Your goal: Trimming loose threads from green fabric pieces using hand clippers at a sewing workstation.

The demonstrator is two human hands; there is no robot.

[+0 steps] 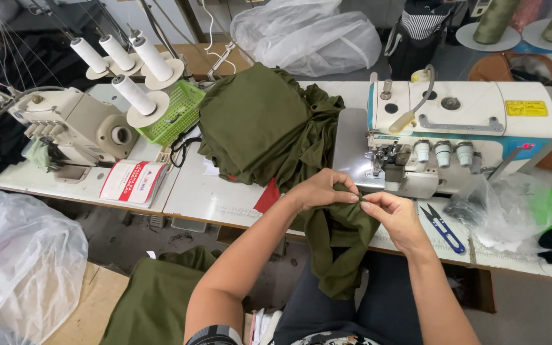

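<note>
head: green cloth (340,246) between hands (359,204)

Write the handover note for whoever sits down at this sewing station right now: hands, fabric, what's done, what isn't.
Left hand: pinching the top edge of the olive green fabric piece, fingers closed on it.
Right hand: pinching the same edge just beside the left; fingertips nearly meet.
The piece hangs from both hands over the table edge into the lap, in front of the overlock sewing machine.
It is not under the machine's presser foot yet.
Stack of olive green fabric lies on the table left of the machine.
More olive fabric lies low at the left, by the knee.
Thread snips lie on the table right of the hands.
</note>
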